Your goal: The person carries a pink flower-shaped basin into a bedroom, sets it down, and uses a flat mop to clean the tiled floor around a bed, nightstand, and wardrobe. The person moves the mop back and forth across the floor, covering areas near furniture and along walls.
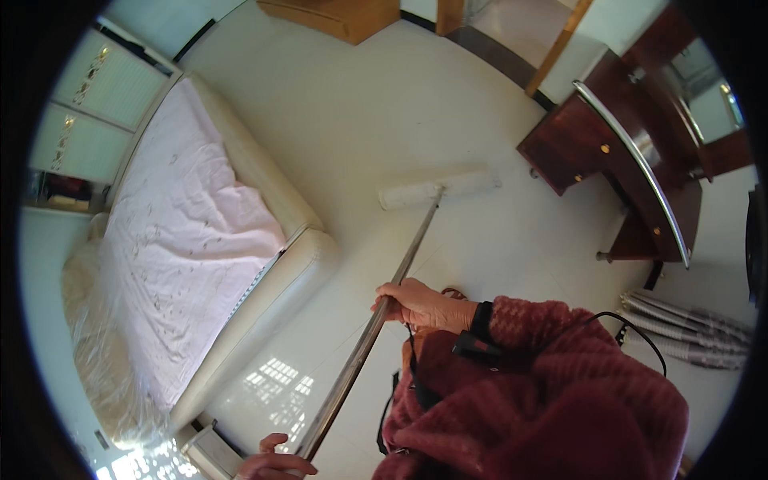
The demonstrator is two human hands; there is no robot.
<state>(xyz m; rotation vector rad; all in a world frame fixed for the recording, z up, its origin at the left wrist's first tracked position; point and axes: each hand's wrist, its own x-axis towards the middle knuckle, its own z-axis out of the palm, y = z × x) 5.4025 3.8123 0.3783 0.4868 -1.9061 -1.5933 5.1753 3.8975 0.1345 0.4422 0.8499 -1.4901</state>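
Observation:
A flat floor mop (408, 190) with a wide pale head lies against the light floor ahead of me. Its long metal pole (356, 360) slants from the head down to the lower left. My right hand (416, 304) is closed around the middle of the pole, the maroon sleeve and a dark wrist strap behind it. At the lower edge my left hand (276, 462) grips the upper end of the pole, partly cut off by the picture's edge.
A bed (200, 240) with a pinkish sheet and cream padded frame stands to the left. On the right are a dark red wooden desk (568, 140) and grey ribbed hoses (680, 328). A wooden furniture piece (336, 18) and a doorway (520, 32) are at the far side.

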